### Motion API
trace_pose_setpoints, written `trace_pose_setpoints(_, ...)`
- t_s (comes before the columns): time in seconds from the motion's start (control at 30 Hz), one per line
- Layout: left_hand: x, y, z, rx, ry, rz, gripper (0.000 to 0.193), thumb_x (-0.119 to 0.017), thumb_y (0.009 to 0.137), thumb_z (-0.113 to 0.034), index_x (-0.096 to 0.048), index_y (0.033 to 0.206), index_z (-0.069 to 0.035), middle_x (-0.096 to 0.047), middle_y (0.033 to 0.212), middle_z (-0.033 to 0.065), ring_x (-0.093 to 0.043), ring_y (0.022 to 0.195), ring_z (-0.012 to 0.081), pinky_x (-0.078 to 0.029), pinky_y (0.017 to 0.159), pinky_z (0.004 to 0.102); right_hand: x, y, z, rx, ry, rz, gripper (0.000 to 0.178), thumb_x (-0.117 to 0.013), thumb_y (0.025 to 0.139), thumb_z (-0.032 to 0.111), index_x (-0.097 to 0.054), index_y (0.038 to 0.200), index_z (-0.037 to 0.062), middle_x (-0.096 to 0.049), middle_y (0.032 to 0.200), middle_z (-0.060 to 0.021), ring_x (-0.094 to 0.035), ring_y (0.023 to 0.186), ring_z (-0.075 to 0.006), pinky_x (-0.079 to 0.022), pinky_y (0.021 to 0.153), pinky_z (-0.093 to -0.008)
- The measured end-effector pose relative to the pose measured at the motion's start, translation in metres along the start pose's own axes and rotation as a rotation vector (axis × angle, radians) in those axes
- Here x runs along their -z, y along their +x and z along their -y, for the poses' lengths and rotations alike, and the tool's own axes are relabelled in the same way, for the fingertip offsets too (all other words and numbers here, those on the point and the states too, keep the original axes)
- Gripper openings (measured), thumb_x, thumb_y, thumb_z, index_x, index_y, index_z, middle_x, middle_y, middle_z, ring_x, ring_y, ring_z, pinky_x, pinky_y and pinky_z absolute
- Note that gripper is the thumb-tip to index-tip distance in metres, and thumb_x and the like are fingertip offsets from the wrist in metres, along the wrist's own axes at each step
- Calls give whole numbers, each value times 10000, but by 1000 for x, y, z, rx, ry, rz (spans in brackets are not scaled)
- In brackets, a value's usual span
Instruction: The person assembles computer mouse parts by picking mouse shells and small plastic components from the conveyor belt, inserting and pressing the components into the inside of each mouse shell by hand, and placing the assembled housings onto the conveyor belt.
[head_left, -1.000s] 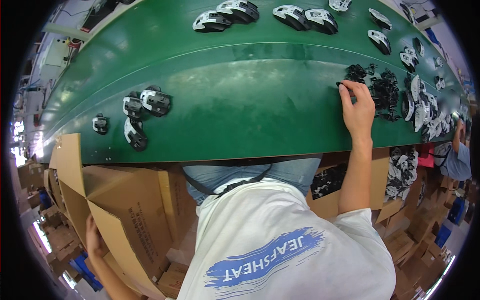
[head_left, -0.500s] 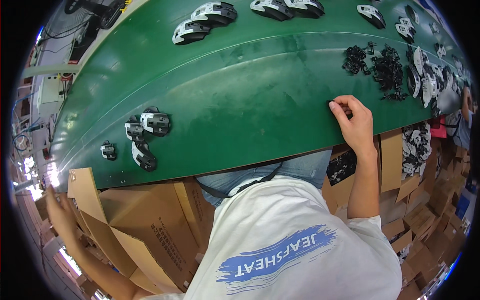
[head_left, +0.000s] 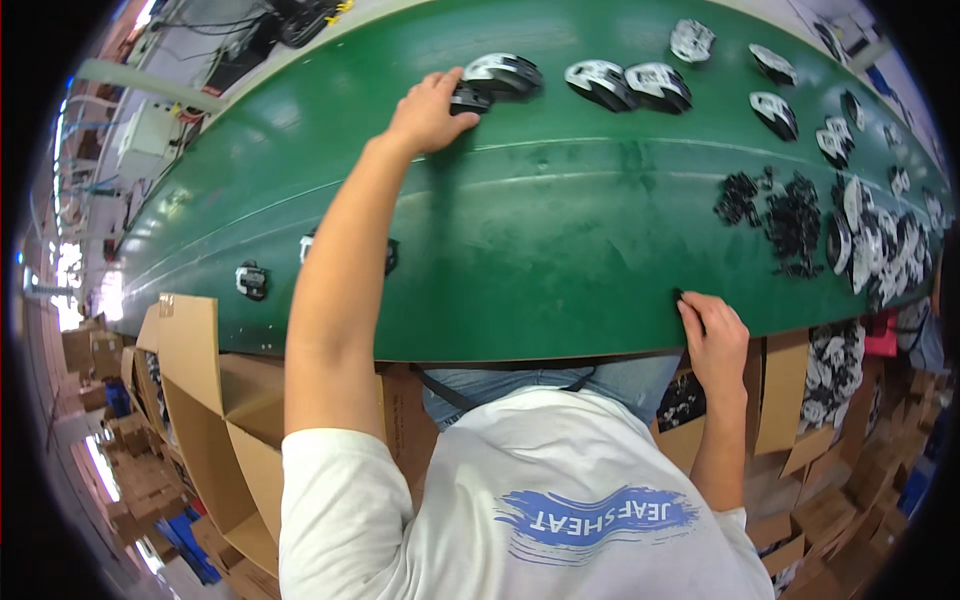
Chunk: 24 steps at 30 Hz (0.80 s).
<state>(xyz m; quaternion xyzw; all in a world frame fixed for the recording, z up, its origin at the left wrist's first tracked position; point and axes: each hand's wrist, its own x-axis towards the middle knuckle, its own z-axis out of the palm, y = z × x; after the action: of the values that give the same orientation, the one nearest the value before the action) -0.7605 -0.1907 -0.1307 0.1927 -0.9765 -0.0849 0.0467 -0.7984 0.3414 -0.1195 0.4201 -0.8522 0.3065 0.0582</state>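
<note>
My left hand [head_left: 428,115] reaches across the green table, its fingers around a black-and-white computer mouse shell [head_left: 472,98] that they partly hide. Touching or just behind that one is another white-topped mouse shell [head_left: 505,72]. Close to the table's near edge, my right hand [head_left: 718,330] pinches a small black plastic part [head_left: 679,295], too small to make out fully. My left forearm covers most of a group of shells, of which one dark shell [head_left: 391,257] shows at its edge. A small black-and-white piece [head_left: 252,280] lies farther left.
Two white-topped shells [head_left: 628,86] sit at the far middle. Heaped black clips [head_left: 793,222] and a pile of shells [head_left: 885,250] lie on the right. Below the table's near edge stand an open cardboard box [head_left: 205,440] at left and a box of white parts [head_left: 832,375] at right.
My left hand has swung from beside the cardboard box at lower left up to the far mouse shell. The right hand still pinches the small black part. The whole view has shifted.
</note>
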Motion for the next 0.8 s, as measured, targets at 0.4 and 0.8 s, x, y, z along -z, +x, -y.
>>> trace_pose_setpoints(0.4, 72, -159, -136, 280, -2073, -17, 673, -310, 1167, -591, -522, 1531, -66, -721, 1311, 116, -713, 1165, 251, -591, 930, 437, 7, 63, 67, -93, 922, 144, 112, -818, 917, 11, -780, 1021, -4, -784, 950, -96, -744, 843, -163, -593, 782, -294)
trace_pose_setpoints(0.8, 70, -228, -221, 258, -2232, 285, 692, -247, 1166, -604, -523, 1539, -90, -678, 1424, 86, -710, 1228, 237, -632, 969, 421, -11, 101, 117, 328, 394, -270, 201, -919, 772, 108, -788, 924, 124, -688, 831, 13, -626, 735, -194, -450, 740, -363)
